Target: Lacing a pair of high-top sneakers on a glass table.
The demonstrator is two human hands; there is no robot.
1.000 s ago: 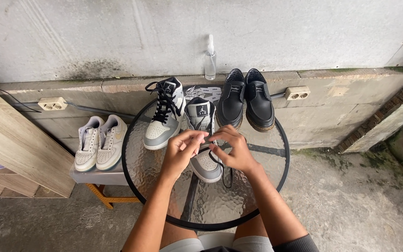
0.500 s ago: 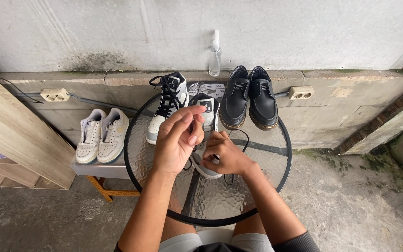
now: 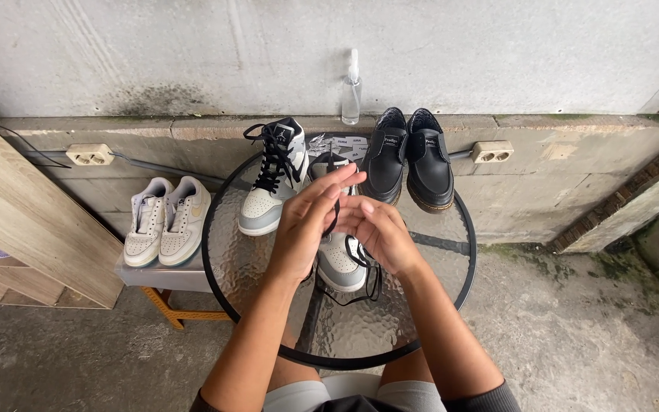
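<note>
Hands meeting over round glass surface (image 3: 429, 305): left grip (image 3: 306, 225) pinching black shoelace (image 3: 335, 216), right grip (image 3: 381, 233) curled loosely, contact with lace impossible to tell. Grey-and-white sneaker (image 3: 342, 267) directly beneath both; laced twin (image 3: 272, 179) beyond left grip, black shoes (image 3: 409, 156) beyond right.

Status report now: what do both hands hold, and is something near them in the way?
Left hand pinching black lace. Right hand beside it, over grey-white sneaker. Second sneaker, black shoes nearby, apart.

Both hands (image 3: 345, 225) hide most of the grey sneaker (image 3: 341, 263) beneath them.
</note>
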